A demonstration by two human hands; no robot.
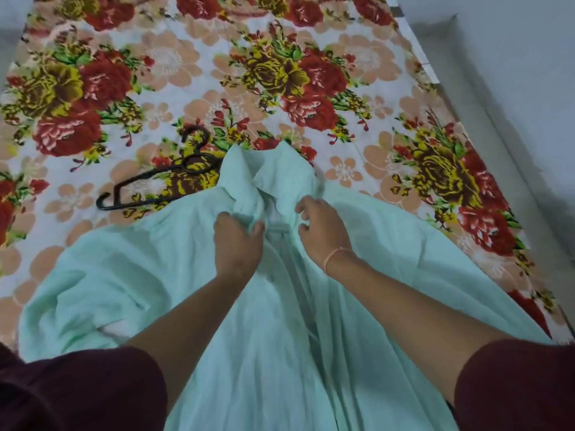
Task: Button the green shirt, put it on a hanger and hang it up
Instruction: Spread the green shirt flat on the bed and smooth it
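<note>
The pale green shirt (161, 284) lies spread on the bed, collar away from me, front placket running down the middle. My left hand (236, 244) pinches a fold of the shirt's left front edge just below the collar. My right hand (323, 231) rests on the right front edge beside the placket, fingers curled on the cloth. A black plastic hanger (149, 185) lies flat on the bed to the upper left of the collar, its right end tucked under the shirt.
The bed is covered by a floral sheet (357, 66) with red, yellow and peach flowers. A pale wall (513, 73) runs along the bed's right side. My dark maroon sleeves fill the lower corners.
</note>
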